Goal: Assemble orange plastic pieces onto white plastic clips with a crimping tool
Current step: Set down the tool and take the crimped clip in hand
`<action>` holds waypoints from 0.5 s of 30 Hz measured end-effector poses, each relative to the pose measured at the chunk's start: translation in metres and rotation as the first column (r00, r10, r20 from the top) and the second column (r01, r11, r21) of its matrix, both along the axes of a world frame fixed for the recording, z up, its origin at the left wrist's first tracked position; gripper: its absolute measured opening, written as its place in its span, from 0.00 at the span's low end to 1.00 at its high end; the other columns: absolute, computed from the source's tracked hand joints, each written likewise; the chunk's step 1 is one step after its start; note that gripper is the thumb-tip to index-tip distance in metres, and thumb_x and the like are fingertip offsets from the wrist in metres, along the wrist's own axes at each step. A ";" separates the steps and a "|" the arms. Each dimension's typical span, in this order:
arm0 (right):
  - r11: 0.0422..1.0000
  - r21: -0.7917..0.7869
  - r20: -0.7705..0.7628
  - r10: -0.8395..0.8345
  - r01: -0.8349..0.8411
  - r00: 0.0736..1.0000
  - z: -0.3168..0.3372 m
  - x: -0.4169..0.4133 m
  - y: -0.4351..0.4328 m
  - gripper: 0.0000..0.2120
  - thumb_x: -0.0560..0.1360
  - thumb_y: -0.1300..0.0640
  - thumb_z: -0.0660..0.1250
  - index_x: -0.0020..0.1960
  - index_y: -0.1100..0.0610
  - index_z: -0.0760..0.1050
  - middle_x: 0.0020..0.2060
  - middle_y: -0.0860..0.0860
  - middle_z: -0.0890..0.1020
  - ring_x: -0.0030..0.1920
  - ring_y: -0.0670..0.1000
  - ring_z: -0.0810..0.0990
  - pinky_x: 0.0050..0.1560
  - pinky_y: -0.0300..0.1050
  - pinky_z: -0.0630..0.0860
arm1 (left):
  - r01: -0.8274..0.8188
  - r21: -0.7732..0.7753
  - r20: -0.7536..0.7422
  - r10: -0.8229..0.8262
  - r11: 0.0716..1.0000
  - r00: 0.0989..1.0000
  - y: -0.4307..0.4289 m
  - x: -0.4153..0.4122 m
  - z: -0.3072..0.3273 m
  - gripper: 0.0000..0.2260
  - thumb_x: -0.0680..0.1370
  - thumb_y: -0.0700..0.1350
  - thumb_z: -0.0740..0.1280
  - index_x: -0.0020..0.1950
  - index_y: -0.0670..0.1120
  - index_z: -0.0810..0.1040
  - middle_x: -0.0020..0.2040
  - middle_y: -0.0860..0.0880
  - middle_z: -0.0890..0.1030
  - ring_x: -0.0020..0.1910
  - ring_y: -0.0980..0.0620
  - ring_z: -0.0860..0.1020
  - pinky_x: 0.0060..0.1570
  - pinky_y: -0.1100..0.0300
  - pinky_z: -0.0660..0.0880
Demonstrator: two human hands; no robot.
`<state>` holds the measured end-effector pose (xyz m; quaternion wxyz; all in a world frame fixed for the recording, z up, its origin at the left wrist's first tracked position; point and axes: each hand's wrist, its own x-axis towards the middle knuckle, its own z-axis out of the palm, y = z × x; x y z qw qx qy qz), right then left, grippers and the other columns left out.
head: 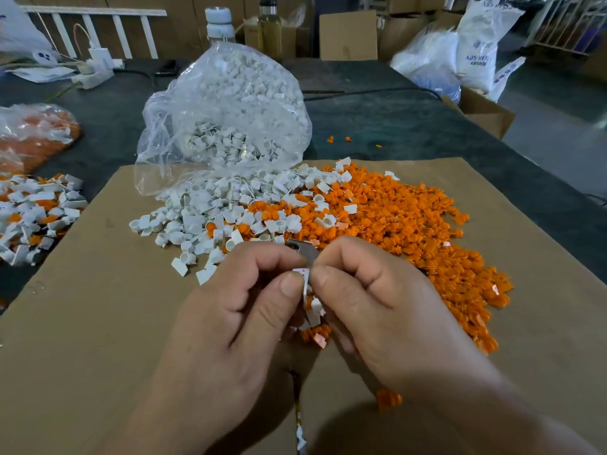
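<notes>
Pressed together near centre over the cardboard (98,323): left hand (230,323) and right hand (377,316), both pinching one white clip (305,277). Crimping tool (303,249) tip just beyond fingertips. Farther right, heaped orange pieces (410,224); farther left, loose clips (210,211).

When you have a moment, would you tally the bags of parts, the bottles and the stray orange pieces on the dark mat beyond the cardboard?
Bags of parts: 2
Bottles: 2
Stray orange pieces: 3
Total: 7
</notes>
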<state>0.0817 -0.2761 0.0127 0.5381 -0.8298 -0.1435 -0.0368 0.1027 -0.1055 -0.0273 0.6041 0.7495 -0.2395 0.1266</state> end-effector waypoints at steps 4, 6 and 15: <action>0.992 -0.105 0.134 -0.061 0.076 0.989 -0.001 0.001 0.000 0.09 0.80 0.52 0.62 0.41 0.48 0.73 0.31 0.43 0.77 0.31 0.44 0.76 0.25 0.35 0.68 | 0.034 0.054 -0.061 -0.030 0.998 0.998 0.001 -0.007 0.008 0.19 0.72 0.72 0.66 0.58 0.66 0.76 0.45 0.54 0.83 0.42 0.53 0.83 0.38 0.61 0.81; 0.990 -0.113 0.124 -0.066 0.080 0.990 -0.001 0.002 0.000 0.09 0.79 0.51 0.62 0.41 0.48 0.73 0.31 0.41 0.77 0.31 0.44 0.77 0.26 0.33 0.68 | 0.018 0.140 -0.019 -0.015 0.990 1.000 0.000 -0.009 0.012 0.17 0.74 0.71 0.63 0.59 0.66 0.76 0.44 0.55 0.83 0.42 0.52 0.83 0.37 0.58 0.81; 0.993 -0.113 0.003 -0.023 0.023 1.000 -0.001 0.002 0.000 0.09 0.78 0.50 0.59 0.41 0.48 0.73 0.26 0.40 0.77 0.26 0.43 0.76 0.23 0.35 0.68 | -0.144 0.337 0.137 0.103 0.930 0.985 -0.006 -0.012 0.020 0.12 0.74 0.55 0.61 0.57 0.62 0.75 0.45 0.62 0.81 0.41 0.63 0.81 0.36 0.70 0.73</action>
